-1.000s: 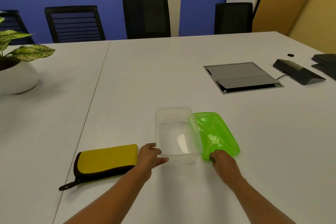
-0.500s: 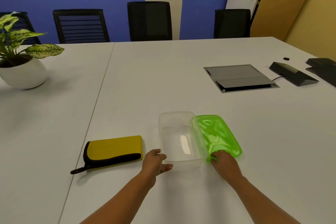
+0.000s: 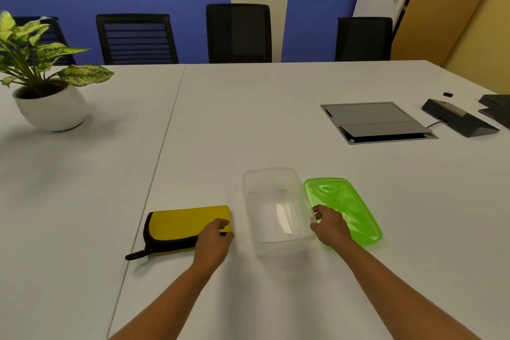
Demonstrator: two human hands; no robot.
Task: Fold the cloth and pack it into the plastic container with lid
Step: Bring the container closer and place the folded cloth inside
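Counter: a white counter point(image 3: 248, 119) in two sections, joined by a seam, fills the view.
Chairs: black chairs point(image 3: 238, 33) line its far edge against a blue wall.
Potted plant: a potted plant point(image 3: 51, 110) in a white bowl stands far left, well apart from the work.
Cable hatch: a grey cable hatch point(image 3: 372, 121) is set in the surface at far right.
Plastic container: the clear plastic container point(image 3: 269, 172) sits open and upright at centre, nothing inside.
Green lid: the green lid point(image 3: 350, 207) lies flat just beside the container's right wall.
Yellow cloth: the yellow cloth point(image 3: 179, 225), folded, black-edged with a loop, lies near the container's left side, not touching it.
Right grip: the right grip point(image 3: 329, 226) curls its fingers on the container's right rim, holding it.
Left grip: the left grip point(image 3: 214, 240) pinches the cloth's right end.
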